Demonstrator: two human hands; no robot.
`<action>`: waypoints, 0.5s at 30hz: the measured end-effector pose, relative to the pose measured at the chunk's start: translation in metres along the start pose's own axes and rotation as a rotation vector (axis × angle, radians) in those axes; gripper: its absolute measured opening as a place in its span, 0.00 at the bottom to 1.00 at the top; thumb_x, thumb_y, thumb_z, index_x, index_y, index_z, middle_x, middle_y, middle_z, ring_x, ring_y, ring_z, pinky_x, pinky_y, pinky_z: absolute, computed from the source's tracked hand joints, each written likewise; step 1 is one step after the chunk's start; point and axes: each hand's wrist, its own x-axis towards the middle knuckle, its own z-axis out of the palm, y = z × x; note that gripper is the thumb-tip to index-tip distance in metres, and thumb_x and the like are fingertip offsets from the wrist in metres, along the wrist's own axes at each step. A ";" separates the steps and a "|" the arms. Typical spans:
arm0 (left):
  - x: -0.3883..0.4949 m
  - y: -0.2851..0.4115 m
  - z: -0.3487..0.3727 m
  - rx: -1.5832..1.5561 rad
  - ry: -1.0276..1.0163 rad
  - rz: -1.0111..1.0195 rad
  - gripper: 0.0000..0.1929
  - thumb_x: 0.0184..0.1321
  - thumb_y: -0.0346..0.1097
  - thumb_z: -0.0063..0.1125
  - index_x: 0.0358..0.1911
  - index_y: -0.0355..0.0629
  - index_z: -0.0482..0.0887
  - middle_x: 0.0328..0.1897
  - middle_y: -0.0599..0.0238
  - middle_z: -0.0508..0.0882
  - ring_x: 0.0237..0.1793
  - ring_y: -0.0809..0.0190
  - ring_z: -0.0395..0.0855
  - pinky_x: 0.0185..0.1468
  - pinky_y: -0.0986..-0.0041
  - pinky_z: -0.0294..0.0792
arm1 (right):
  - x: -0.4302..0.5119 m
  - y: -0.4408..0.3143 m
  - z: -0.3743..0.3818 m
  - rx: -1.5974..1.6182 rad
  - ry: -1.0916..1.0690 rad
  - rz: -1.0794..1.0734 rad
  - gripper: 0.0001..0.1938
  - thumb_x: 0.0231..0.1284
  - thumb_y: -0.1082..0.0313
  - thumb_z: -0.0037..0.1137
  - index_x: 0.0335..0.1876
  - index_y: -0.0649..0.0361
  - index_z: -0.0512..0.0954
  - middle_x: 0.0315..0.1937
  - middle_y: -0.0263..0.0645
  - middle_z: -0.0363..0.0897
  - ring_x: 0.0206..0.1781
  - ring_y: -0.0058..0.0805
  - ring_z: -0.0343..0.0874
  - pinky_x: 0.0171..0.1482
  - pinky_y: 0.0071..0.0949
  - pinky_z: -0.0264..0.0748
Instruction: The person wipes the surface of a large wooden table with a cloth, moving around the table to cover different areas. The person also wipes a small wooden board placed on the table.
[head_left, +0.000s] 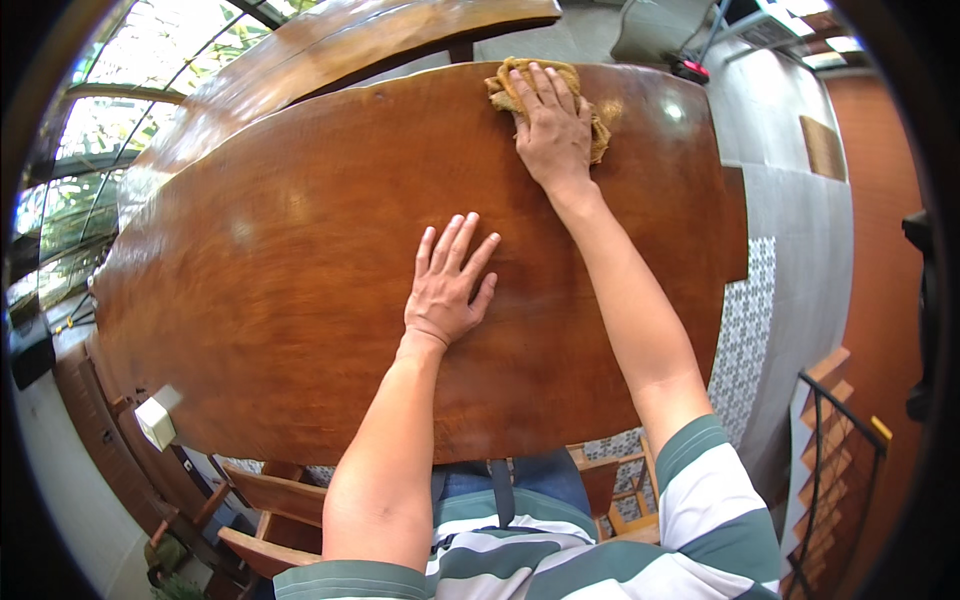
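Note:
A large polished wooden tabletop (300, 300) spreads out before me. Near its far edge, right of the middle, my right hand (555, 135) presses down on a crumpled yellow-brown cloth (600, 142), which shows beyond the fingers and beside the palm. The fingers lie over the cloth, and its underside is hidden. My left hand (448, 289) rests palm down on the bare wood around the middle of the table, fingers spread, holding nothing.
A long wooden bench (360, 37) stands beyond the far edge. A white box-like object (155, 424) is at the near left edge. Wooden chairs (274, 491) stand on the near side. Stairs with a black metal railing (817, 420) lie at lower right.

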 end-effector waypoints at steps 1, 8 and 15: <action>0.000 0.001 0.000 -0.004 0.002 -0.001 0.31 0.74 0.48 0.61 0.80 0.61 0.75 0.91 0.61 0.64 0.90 0.54 0.57 0.91 0.47 0.47 | -0.013 0.000 -0.008 -0.014 -0.015 0.016 0.28 0.73 0.60 0.60 0.79 0.42 0.77 0.81 0.33 0.73 0.85 0.36 0.66 0.81 0.58 0.62; 0.001 0.003 0.005 -0.013 0.088 0.053 0.28 0.76 0.44 0.59 0.79 0.57 0.76 0.89 0.57 0.66 0.89 0.49 0.59 0.91 0.48 0.45 | -0.148 -0.009 -0.083 -0.021 -0.092 0.107 0.34 0.69 0.64 0.65 0.82 0.42 0.73 0.84 0.32 0.68 0.84 0.35 0.65 0.78 0.52 0.63; -0.004 0.001 0.012 0.019 0.166 0.104 0.28 0.78 0.50 0.59 0.79 0.54 0.77 0.89 0.57 0.66 0.89 0.49 0.59 0.91 0.51 0.46 | -0.309 -0.029 -0.160 -0.009 -0.194 0.245 0.41 0.63 0.70 0.63 0.86 0.44 0.69 0.87 0.34 0.64 0.87 0.38 0.60 0.80 0.54 0.59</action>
